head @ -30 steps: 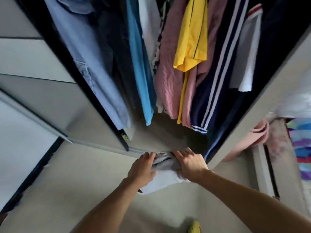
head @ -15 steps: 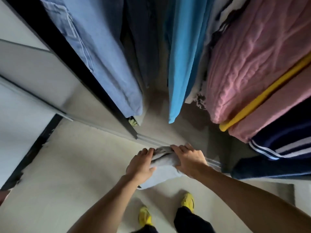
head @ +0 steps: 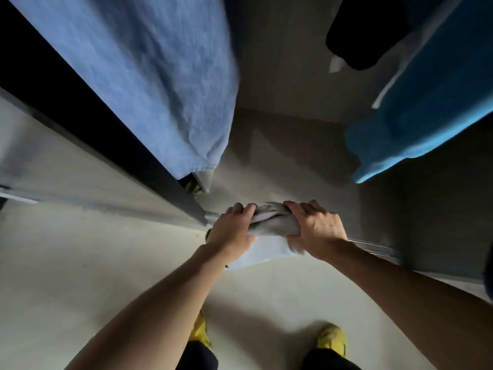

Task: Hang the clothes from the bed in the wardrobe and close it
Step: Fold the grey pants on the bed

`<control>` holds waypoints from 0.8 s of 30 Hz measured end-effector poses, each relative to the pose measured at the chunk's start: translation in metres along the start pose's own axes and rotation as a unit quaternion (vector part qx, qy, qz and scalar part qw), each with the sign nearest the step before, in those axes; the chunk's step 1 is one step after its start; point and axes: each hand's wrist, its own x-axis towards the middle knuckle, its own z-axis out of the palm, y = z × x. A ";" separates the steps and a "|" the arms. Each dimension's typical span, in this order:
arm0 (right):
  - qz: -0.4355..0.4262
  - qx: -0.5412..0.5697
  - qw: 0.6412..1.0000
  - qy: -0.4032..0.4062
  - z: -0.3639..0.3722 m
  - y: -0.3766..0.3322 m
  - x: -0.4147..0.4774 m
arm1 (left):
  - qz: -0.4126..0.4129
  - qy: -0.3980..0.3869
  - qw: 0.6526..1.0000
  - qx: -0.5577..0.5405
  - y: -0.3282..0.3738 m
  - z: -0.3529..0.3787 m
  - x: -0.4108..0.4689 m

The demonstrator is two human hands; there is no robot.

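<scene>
Room, head view: pale floor (head: pixel 80 263) in front of an open wardrobe (head: pixel 280 156), seen steeply from above. Blur softens the upper half.
Wardrobe edge: a grey door panel (head: pixel 80 166) with a dark edge runs diagonally at left. A metal floor track (head: pixel 373 248) crosses the threshold.
Hanging clothes: a blue denim garment (head: pixel 160 84) at left, a teal garment (head: pixel 426 116) at right and a dark garment (head: pixel 373 30) above the teal one. A gap lies between denim and teal.
Task's thing: a bunched grey garment (head: pixel 272 222) with a paler fold beneath, held over the track between the 2 hands.
Left hand (head: pixel 232 231): fingers curled close together over the bundle's left end, gripping it.
Right hand (head: pixel 317 228): fingers curled over the right end and slightly spread, with the thumb tucked against the cloth.
Feet: 2 yellow shoes (head: pixel 332 337) below dark trouser legs, on the floor behind the hands.
Step in hand: probably bringing 1 garment to the wardrobe. No hanger shows, so whether the cloth is on one cannot be told.
Next move: likely lifting the bundle toward a rail out of view above, into the gap. The cloth would need unbunching to hang straight.
Writing: none readable. A small greenish tag (head: pixel 192 186) at the denim hem is too blurred.
</scene>
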 end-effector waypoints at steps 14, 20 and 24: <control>0.061 0.043 0.994 0.074 0.139 0.076 0.222 | 0.042 0.073 0.996 -0.032 -0.100 0.069 0.238; 0.081 -0.072 0.976 0.188 0.183 0.097 0.247 | 0.080 0.318 0.922 0.204 -0.110 0.111 0.271; 0.026 -0.055 0.978 0.197 0.229 0.091 0.228 | 0.094 0.287 0.929 0.213 -0.116 0.159 0.272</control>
